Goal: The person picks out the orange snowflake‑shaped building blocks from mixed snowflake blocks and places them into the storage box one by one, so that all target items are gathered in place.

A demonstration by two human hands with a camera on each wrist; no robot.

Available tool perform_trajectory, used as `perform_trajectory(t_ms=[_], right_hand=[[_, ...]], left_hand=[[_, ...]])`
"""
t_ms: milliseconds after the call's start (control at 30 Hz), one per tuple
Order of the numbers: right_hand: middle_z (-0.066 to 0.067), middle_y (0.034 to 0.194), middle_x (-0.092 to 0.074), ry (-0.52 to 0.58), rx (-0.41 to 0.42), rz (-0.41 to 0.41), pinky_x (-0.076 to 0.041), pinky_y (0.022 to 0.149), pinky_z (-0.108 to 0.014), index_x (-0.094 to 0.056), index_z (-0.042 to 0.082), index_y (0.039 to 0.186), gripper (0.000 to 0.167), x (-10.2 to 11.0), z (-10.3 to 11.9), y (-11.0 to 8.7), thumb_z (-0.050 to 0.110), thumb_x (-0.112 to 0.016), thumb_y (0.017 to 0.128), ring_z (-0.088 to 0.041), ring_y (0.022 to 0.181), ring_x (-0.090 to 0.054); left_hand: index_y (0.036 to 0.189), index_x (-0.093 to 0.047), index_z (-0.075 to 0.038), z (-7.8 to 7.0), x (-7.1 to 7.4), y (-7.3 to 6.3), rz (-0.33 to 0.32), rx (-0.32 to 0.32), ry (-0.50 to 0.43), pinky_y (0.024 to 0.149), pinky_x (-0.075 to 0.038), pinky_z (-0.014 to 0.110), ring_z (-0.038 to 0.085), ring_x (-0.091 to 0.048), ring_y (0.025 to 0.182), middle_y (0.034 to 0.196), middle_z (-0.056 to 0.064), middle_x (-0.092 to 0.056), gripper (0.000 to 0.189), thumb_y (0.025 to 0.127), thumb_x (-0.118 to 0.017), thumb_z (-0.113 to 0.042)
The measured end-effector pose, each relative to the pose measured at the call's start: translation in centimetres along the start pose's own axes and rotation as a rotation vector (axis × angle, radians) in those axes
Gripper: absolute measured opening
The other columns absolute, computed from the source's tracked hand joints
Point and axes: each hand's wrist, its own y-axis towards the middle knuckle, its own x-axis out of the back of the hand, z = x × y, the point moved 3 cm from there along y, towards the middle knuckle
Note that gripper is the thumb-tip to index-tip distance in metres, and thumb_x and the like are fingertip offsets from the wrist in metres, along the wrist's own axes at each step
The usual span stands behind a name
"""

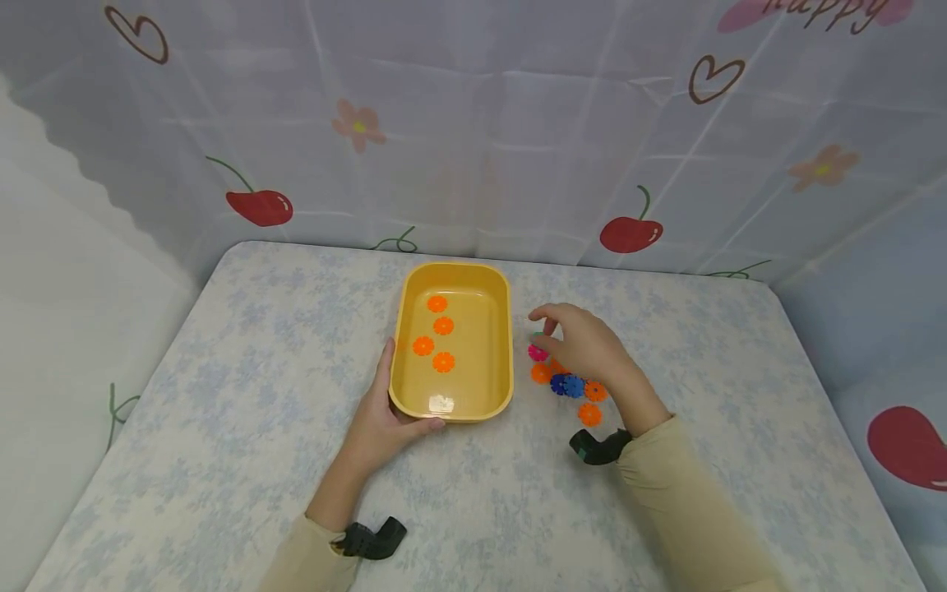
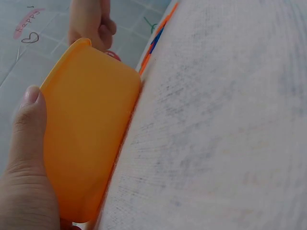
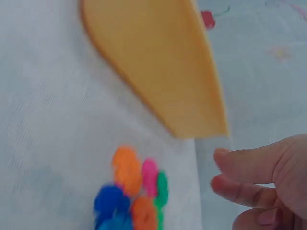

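A yellow plastic tray (image 1: 484, 345) stands on the table with several orange flower-shaped discs (image 1: 443, 362) inside, set apart from one another. My left hand (image 1: 373, 432) grips its near left corner, the thumb along the near side and the fingers at the left wall. To the right of the tray lies a small cluster of discs: orange (image 1: 589, 413), blue (image 1: 573, 386), pink (image 1: 538, 353) and green (image 3: 162, 188). Over the cluster's far side hovers my right hand (image 1: 592, 341), fingers bent loosely, with nothing seen between thumb and forefinger in the right wrist view.
A pale blue-and-white patterned cloth covers the table (image 1: 244, 395). Behind it hangs a curtain (image 1: 473, 148) printed with cherries, hearts and flowers. Each wrist wears a black camera mount (image 1: 373, 538), and both sleeves are beige.
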Motion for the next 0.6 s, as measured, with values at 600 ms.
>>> perform_trajectory(t_ms=[600], right_hand=[[-0.008, 0.107, -0.062, 0.036, -0.009, 0.033, -0.050, 0.084, -0.042, -0.066, 0.013, 0.124, 0.028, -2.4, -6.7, -1.1, 0.020, -0.065, 0.097, -0.024, 0.094, -0.055]], left_hand=[[0.161, 0.005, -0.028, 0.1, 0.1, -0.1, 0.013, -0.033, -0.004, 0.107, -0.037, 0.016, 0.021, -0.035, 0.146, 0.168, -0.004, -0.012, 0.131, 0.072, -0.091, -0.030]])
